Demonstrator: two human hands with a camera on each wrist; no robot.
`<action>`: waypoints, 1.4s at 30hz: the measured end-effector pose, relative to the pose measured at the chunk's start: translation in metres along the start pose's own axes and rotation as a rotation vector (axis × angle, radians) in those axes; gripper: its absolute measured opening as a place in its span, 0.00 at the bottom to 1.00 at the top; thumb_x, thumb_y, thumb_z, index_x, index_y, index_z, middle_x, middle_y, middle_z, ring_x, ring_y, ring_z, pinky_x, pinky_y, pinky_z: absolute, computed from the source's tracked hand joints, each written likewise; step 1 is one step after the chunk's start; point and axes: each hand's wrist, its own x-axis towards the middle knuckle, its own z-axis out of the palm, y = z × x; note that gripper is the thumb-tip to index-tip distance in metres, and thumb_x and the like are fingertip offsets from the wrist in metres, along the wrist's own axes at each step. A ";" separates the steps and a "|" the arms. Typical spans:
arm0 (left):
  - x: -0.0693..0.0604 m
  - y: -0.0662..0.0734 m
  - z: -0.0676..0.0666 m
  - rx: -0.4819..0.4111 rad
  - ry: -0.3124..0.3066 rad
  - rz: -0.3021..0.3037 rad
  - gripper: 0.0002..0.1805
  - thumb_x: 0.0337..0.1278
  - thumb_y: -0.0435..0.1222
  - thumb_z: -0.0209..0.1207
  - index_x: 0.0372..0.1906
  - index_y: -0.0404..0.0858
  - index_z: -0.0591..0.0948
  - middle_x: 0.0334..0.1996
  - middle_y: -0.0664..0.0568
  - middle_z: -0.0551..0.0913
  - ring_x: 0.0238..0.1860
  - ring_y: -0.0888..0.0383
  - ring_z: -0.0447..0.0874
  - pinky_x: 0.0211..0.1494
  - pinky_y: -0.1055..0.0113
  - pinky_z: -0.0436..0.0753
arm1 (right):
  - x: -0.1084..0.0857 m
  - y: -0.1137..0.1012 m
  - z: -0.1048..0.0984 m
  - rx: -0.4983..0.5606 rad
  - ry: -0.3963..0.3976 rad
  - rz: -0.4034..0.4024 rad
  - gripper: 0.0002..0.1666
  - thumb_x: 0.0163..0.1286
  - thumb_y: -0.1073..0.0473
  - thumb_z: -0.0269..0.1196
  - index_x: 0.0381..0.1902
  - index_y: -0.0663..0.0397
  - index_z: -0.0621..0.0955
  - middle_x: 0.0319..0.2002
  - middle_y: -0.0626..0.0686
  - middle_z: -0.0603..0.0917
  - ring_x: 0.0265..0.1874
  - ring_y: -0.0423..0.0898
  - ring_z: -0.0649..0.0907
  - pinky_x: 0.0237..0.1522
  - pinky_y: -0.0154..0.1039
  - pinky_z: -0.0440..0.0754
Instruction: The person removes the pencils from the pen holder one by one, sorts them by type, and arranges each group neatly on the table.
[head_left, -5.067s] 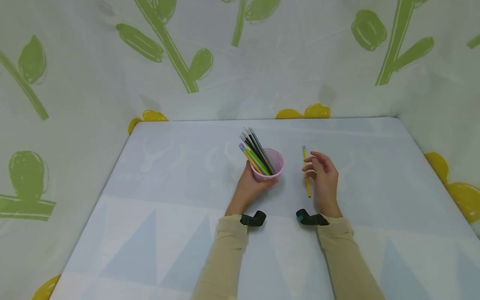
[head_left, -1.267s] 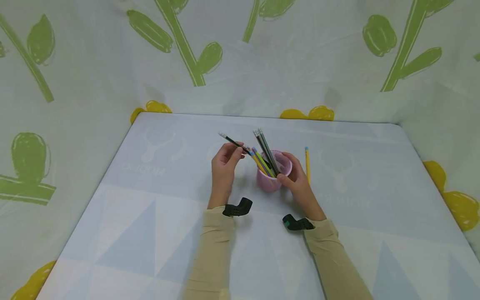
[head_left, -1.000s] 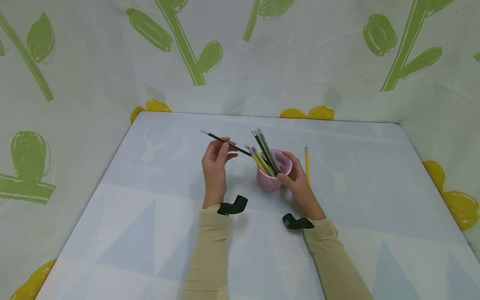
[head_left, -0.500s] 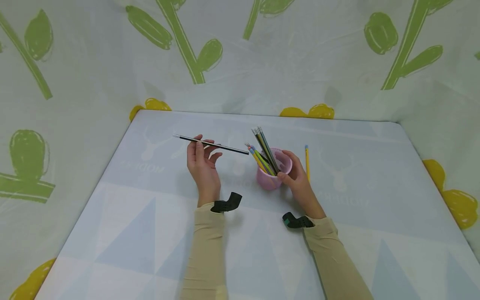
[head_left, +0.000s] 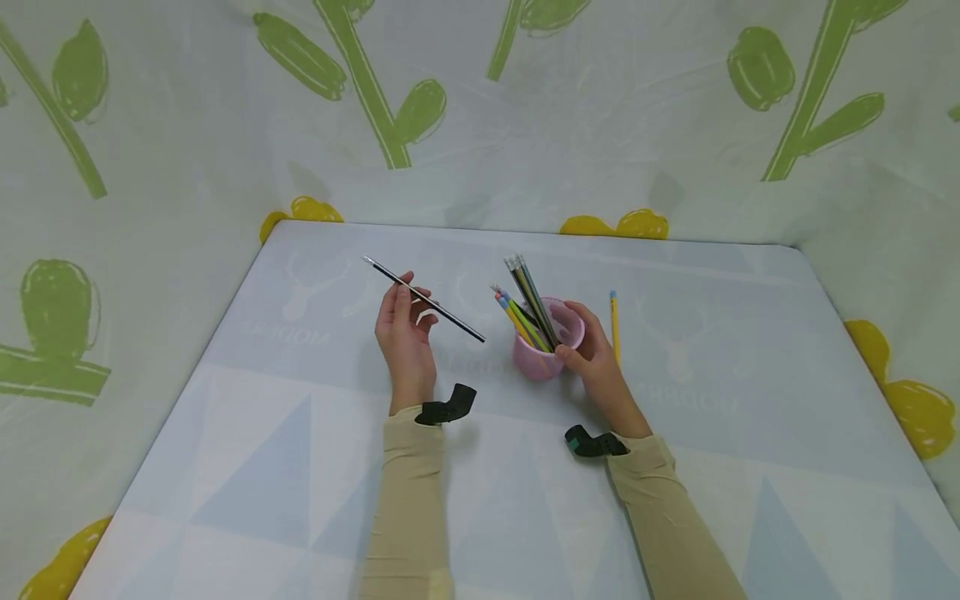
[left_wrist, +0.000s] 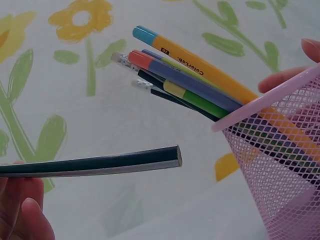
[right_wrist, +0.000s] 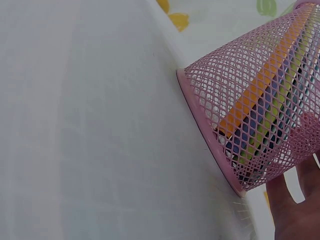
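Note:
My left hand [head_left: 407, 354] pinches a black-and-white striped pencil [head_left: 452, 317] between thumb and fingers, above the table left of the cup. It slants down to the right, its eraser end up at the left. In the left wrist view its flat, unsharpened end [left_wrist: 180, 156] points towards the cup, apart from it. My right hand [head_left: 606, 375] grips a pink mesh pencil cup [head_left: 532, 364] by its right side, thumb near the rim. Several pencils [head_left: 536, 300] lean left in the cup, some dark with erasers, others bright. In the right wrist view, fingers [right_wrist: 281, 197] show behind the mesh.
A yellow pencil [head_left: 615, 321] with a blue end lies on the table [head_left: 750, 400] just right of my right hand, partly hidden by it. Behind the table's far edge hangs a cloth [head_left: 570, 142] with a plant print.
My right hand has taken hold of the cup, which my left hand held earlier. My left hand has drawn the striped pencil out leftward; its right end has since dipped.

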 end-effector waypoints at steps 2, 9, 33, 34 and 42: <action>-0.001 -0.002 -0.001 0.056 -0.012 -0.023 0.16 0.58 0.41 0.54 0.49 0.37 0.77 0.32 0.46 0.76 0.30 0.54 0.75 0.28 0.71 0.72 | 0.000 0.000 0.000 0.000 -0.002 -0.005 0.34 0.65 0.64 0.53 0.65 0.43 0.55 0.65 0.48 0.59 0.64 0.48 0.58 0.62 0.50 0.54; 0.001 -0.010 -0.003 0.262 -0.036 -0.128 0.13 0.61 0.35 0.49 0.49 0.44 0.78 0.31 0.49 0.75 0.31 0.55 0.76 0.29 0.68 0.72 | -0.001 0.001 -0.001 0.008 -0.004 -0.008 0.34 0.64 0.65 0.53 0.65 0.44 0.56 0.65 0.50 0.58 0.64 0.48 0.57 0.62 0.50 0.54; 0.002 -0.026 -0.016 0.858 -0.119 -0.198 0.25 0.54 0.31 0.51 0.57 0.53 0.67 0.40 0.55 0.77 0.37 0.57 0.75 0.32 0.66 0.74 | -0.001 -0.002 0.000 0.004 -0.005 0.007 0.34 0.64 0.64 0.53 0.65 0.42 0.56 0.64 0.47 0.60 0.63 0.48 0.60 0.61 0.47 0.57; 0.003 -0.026 -0.016 0.871 -0.121 -0.197 0.25 0.54 0.30 0.51 0.57 0.53 0.67 0.40 0.55 0.77 0.37 0.58 0.75 0.32 0.66 0.74 | -0.001 -0.001 0.000 0.006 -0.008 0.006 0.34 0.64 0.63 0.53 0.65 0.42 0.56 0.64 0.47 0.60 0.63 0.48 0.60 0.61 0.47 0.57; 0.004 -0.028 -0.020 1.047 -0.175 -0.153 0.27 0.50 0.29 0.50 0.57 0.52 0.68 0.44 0.55 0.75 0.39 0.58 0.73 0.33 0.65 0.74 | 0.000 0.002 -0.002 0.002 -0.011 0.011 0.34 0.64 0.63 0.53 0.65 0.40 0.56 0.63 0.46 0.60 0.63 0.48 0.60 0.61 0.47 0.57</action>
